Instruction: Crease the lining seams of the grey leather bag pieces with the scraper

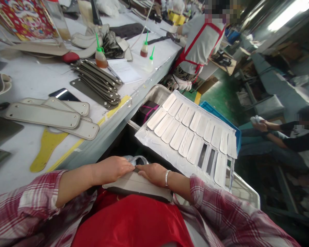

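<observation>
Close to my lap lies a pale strap-like panel (141,183) with a dark lower edge. My left hand (115,168) is closed over its far edge, fingers bent down. From the other side my right hand (153,172), with a silver bangle at the wrist, grips the same edge, and the two hands' fingertips almost meet. What the fingertips pinch on the far side is hidden. A bit of clear plastic (140,159) shows just beyond the hands.
On the right, a white board (154,140) with rows of pale strips rests on bins. The workbench (54,151) at left bears riveted grey panels (43,115), stacked dark pieces (98,82) and green-tipped bottles (101,58). A person in a red-strapped apron (201,44) stands beyond; another sits at right.
</observation>
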Demonstrator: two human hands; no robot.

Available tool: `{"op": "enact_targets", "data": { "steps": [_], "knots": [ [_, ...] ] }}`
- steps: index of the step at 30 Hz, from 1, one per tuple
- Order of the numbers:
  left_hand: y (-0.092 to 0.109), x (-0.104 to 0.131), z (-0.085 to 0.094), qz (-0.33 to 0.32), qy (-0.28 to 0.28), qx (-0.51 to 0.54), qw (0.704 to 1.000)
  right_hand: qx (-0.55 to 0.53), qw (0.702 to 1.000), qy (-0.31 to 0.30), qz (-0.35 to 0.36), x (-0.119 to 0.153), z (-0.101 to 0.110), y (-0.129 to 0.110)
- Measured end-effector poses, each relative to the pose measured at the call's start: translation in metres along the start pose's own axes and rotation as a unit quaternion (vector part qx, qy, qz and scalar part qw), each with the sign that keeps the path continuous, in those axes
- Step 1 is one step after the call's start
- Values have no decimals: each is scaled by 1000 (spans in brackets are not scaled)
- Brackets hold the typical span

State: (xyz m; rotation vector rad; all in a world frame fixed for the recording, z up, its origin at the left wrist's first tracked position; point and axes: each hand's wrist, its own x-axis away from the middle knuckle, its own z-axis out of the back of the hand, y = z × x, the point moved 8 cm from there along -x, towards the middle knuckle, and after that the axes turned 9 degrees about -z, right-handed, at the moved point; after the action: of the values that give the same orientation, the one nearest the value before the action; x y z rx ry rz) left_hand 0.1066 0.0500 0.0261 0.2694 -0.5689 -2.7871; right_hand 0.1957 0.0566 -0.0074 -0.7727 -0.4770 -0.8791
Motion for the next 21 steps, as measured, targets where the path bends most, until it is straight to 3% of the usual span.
{"op": "enact_targets", "data": {
  "steps": [11, 17, 21],
  "knots": [
    [2, 12, 6, -19, -28, -5, 999, -64, 996, 23, 51, -16, 4, -18],
    [-11, 34, 11, 22, -18, 35, 999, -38, 999, 11, 36, -22, 5, -23],
    [-12, 34, 13, 44, -13, 47, 998, -23, 999, 25, 36, -24, 8, -30]
  ]
}}
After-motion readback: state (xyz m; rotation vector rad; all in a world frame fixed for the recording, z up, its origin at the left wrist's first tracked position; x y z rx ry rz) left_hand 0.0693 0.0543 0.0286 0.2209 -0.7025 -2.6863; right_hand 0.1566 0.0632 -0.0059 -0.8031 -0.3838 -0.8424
